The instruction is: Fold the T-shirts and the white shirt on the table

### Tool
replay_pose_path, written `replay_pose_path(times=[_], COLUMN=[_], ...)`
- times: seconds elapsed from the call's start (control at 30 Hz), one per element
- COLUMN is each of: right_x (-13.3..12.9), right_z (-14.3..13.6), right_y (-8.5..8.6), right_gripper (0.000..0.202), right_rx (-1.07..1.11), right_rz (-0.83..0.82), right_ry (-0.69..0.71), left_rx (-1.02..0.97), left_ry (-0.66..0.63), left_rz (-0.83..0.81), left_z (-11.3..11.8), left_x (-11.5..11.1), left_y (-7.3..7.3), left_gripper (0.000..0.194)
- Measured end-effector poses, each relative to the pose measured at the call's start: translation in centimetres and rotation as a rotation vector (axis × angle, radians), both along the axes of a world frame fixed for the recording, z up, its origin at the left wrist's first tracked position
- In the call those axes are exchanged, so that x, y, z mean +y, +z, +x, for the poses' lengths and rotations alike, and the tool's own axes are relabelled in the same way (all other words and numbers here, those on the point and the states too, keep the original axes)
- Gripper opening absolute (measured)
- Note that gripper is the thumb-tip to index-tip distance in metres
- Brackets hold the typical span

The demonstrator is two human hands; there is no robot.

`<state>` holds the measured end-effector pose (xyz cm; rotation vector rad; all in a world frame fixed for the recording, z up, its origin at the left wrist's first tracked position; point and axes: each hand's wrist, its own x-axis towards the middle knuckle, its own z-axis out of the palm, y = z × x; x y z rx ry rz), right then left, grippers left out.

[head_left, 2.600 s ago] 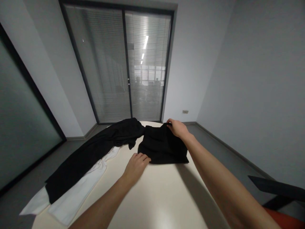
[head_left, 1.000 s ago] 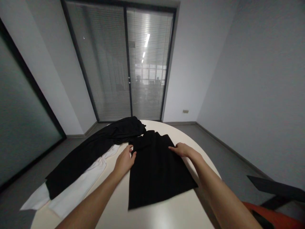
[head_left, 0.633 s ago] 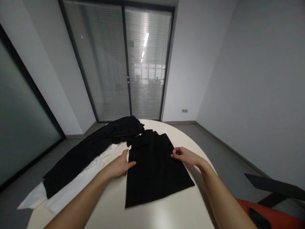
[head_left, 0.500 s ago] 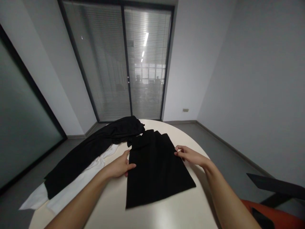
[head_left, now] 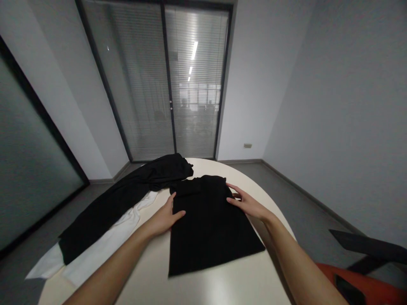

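Head camera view, from the near side outward: the pale, round-edged bench fills the lower middle, with a bright reflection near the bottom. At lower right, beside the bench, are an orange-red seat and a dark chair arm.

The folded black cloth lies on the bench between the two hands. Its near edge is straight and slanted; its far edge is uneven. The left hand is at its left edge, thumb resting over the fabric, index finger extended along the side; the grip is apart. The right hand is at the right edge, thumb on the cloth and index finger reaching toward the far corner; the grip is likewise apart, its remaining fingers partly hidden.

To the left, a long black garment runs obliquely toward the far rim and meets the cloth's far left corner. Beneath it, a white garment protrudes on the near side.

Beyond are grey floor, a frosted panel at left, a small wall plate and dark-framed glazing with horizontal blinds.
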<state>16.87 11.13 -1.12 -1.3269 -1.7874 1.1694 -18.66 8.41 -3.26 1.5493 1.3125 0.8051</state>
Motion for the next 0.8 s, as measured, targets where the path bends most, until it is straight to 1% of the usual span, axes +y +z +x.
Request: replay_pose_path(times=[0.07,0.13,0.23,0.37,0.47,0.53,0.6,0.7,0.73,0.8], right_x=[1.1,2.0,3.0,4.8,6.7,8.1,9.4,11.1,11.5,11.9], right_z=[-0.5,-1.0,-1.7,-2.6,-3.2,-3.5,-3.7,-4.1,-4.3,-4.6], right_y=[-1.2,-2.0,-2.1,-1.0,-0.3,0.1,0.5,1.2,1.4,1.9], right_gripper=[0.071,0.067,0.070,0.067,0.066,0.065,0.057,0.043,0.042,0.039], right_rx=[0.008,0.011,0.026,0.052,0.016,-0.090,-0.232,-0.339,-0.336,-0.292], right_rz=[0.115,0.165,0.098,-0.037,-0.064,-0.051,-0.035,-0.047,-0.060,-0.087], right_ry=[-0.049,-0.100,-0.202,-0.325,-0.360,-0.386,-0.404,-0.369,-0.347,-0.305], left_rx=[0.037,0.102,0.208,0.369,0.464,0.488,0.497,0.518,0.525,0.536], left_ry=[0.079,0.133,0.202,0.270,0.255,0.240,0.230,0.159,0.130,0.095], left_rz=[0.155,0.246,0.337,0.468,0.553,0.633,0.724,0.801,0.808,0.806], left_z=[0.5,1.1,1.7,1.7,1.2,0.9,0.5,0.3,0.2,0.2], left_x=[0.2,0.4,0.4,0.6,1.1,1.6,2.0,2.4,2.5,2.7], left_y=[-0.4,-0.9,-1.5,-2.1,-2.6,-2.8,-2.9,-3.0,-3.1,-3.3], left_gripper=[0.087,0.078,0.067,0.058,0.052,0.048,0.039,0.020,0.018,0.022])
